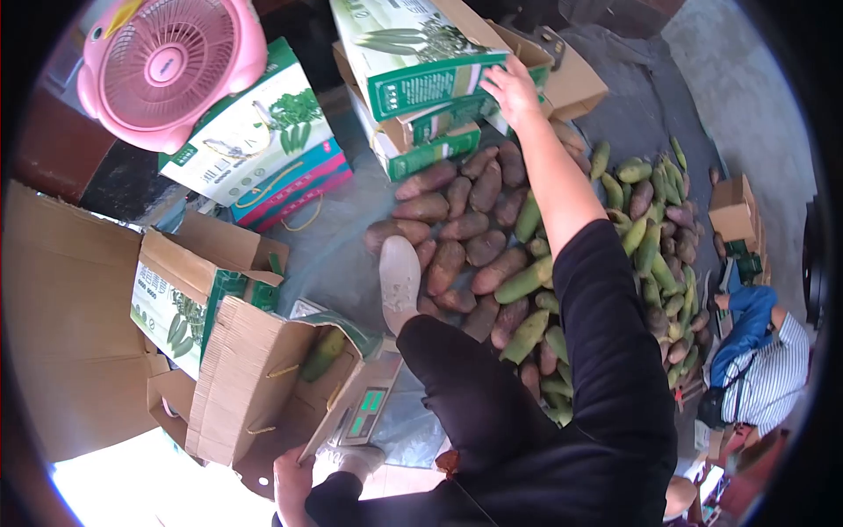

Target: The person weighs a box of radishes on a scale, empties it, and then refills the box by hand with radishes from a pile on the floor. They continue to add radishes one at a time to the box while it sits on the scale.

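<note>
My right hand [511, 90] reaches far out to a stack of green and white cartons [413, 83] and grips the end of the top one, fingers over its edge. My left hand [293, 481] is low at the bottom edge, holding the lower flap of an open brown cardboard box [241, 386] that has a green fruit inside. The box rests on a digital scale [364, 413]. My black-trousered leg and white shoe [399, 279] stretch toward a pile of long brown and green fruits [492, 255].
A pink fan [171, 66] stands at the top left above more printed cartons [255, 140]. Another open box [189, 290] lies at left. More green fruits [659, 237] spread right. Another person [764, 369] in a striped shirt crouches at the right edge near small boxes [733, 211].
</note>
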### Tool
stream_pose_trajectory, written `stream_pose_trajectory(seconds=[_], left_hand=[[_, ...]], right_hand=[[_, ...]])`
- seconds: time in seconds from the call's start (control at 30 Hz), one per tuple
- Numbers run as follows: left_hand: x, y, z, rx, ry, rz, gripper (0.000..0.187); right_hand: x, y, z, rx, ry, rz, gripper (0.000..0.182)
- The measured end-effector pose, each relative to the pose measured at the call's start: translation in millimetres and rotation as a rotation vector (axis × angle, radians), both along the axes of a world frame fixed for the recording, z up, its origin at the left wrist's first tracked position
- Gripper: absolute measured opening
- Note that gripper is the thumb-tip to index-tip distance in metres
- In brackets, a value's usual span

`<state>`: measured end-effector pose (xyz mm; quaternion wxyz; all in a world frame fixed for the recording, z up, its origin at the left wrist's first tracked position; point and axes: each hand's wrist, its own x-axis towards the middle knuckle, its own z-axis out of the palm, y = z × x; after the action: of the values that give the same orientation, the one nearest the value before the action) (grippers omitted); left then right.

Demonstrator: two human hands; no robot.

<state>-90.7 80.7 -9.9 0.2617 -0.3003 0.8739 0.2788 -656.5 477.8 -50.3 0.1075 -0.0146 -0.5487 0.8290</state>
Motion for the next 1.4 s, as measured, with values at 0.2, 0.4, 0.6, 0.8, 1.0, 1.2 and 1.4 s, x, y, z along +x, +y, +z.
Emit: stream_pose_trajectory(seconds=[0.2, 0.4, 0.6, 0.8, 1.0, 1.2, 1.4], left_hand=[[6.5, -0.8, -5.4, -0.018, -0.076, -0.034, 0.027], [7.5, 12.0, 0.6, 0.016, 0.04, -0.05, 0.02], [16.9, 10.8, -7.3, 0.001, 0.163, -0.127, 0.017], [18.1, 21.7, -7.6, -0.097, 0.305, -0.225, 0.017], [23.3, 16.4, -19.7, -0.098, 0.316, -0.257, 0.021], [26.1, 21.6, -12.2, -0.124, 0.304, -0.198, 0.024], [30.5, 26.3, -5.5, -0.104, 0.272, -0.107, 0.021]], right_hand=[[105.5, 26.7, -26.6, 0.282, -0.29, 0.026, 0.029], [297.7, 69.4, -88.4, 0.518, -0.464, 0.292, 0.019], [473.8, 93.3, -163.3, 0.667, -0.745, 0.434, 0.012], [530.7, 111.1, -189.2, 1.186, -0.654, 0.665, 0.018], [496.3, 128.3, -126.4, 1.899, -0.516, 0.289, 0.029], [491.8, 177.2, -133.1, 2.042, -0.921, 0.294, 0.066], [495.9, 173.2, -127.4, 2.122, -1.059, 0.387, 0.073]])
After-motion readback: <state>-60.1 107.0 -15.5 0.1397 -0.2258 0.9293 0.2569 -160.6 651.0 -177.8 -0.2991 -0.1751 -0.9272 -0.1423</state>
